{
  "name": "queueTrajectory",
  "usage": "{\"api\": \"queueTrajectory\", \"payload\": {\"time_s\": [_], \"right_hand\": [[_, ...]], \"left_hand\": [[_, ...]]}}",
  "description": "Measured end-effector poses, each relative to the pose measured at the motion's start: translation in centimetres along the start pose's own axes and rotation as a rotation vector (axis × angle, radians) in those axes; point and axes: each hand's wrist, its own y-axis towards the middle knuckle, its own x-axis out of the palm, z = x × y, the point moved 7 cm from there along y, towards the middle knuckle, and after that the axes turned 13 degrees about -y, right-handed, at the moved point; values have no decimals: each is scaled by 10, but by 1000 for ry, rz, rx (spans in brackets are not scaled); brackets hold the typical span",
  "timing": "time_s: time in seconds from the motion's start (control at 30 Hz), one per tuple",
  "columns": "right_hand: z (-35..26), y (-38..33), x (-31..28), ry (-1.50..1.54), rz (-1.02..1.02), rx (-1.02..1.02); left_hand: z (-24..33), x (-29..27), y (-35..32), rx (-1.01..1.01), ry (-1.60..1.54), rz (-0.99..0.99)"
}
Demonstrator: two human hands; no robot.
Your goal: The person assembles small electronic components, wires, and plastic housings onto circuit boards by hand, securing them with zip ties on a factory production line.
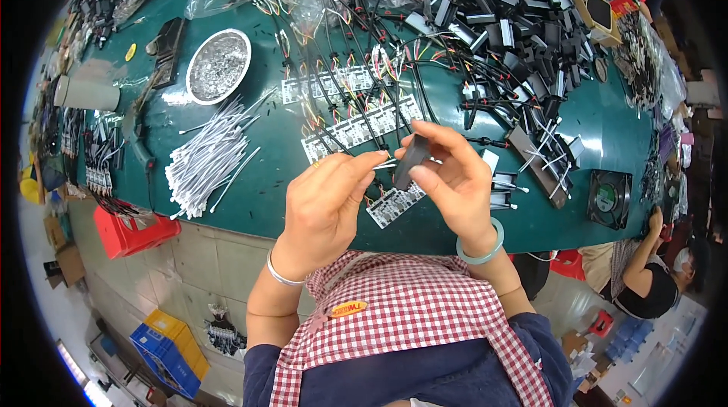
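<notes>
My right hand (459, 183) grips a small black rectangular housing (412, 162) between thumb and fingers, tilted above the bench. Beside it, my left hand (326, 198) is closed in a pinch, its fingertips close to the housing. A thin white stick (385, 165) shows at those fingertips, looking like the ones in the pile; its far end meets the housing's side, and I cannot tell whether it goes in. Below the hands lies a small white circuit board (396, 205), partly hidden. Behind them are longer strips of white circuit boards (362, 131) with wires and black cables attached.
A heap of white sticks (208, 155) lies on the green table (262, 202) at left, near a white-rimmed bowl (241, 42) and a soldering iron (139, 145). Many black housings (523, 20) are piled far right. Nearer stand a flat bar (537, 166) with sticks and a fan (609, 198).
</notes>
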Motion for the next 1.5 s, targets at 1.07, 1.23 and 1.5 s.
{"api": "queueTrajectory", "payload": {"time_s": [1.07, 1.23, 1.5], "right_hand": [[3, -2, -7, -23, 122, 106], [30, -5, 5, 142, -18, 463], [6, -5, -1, -345, 185, -30]], "left_hand": [[-21, 17, -8, -368, -161, -103], [-46, 23, -17, -615, -460, -108], [-62, 30, -27, -770, -694, 65]]}}
